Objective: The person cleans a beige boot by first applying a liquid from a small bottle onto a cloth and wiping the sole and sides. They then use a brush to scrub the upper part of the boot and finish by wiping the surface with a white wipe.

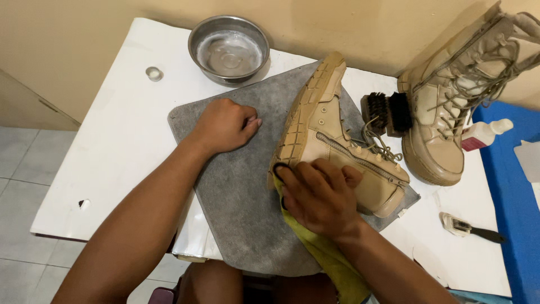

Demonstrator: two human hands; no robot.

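Observation:
A tan lace-up boot [329, 132] lies on its side on a grey mat [242, 191], its ridged sole facing left. My right hand [318, 194] presses a yellow cloth [326, 256] against the boot's heel end. The cloth hangs down under my wrist toward my lap. My left hand [225, 125] rests on the mat to the left of the boot, fingers curled into a loose fist, holding nothing.
A second tan boot [455, 101] stands upright at the right. A dark bristle brush [387, 112] lies between the boots. A steel bowl of water [229, 49] sits at the back. A white bottle [486, 134], a small brush [469, 228] and a small cap [153, 73] are on the white table [112, 141].

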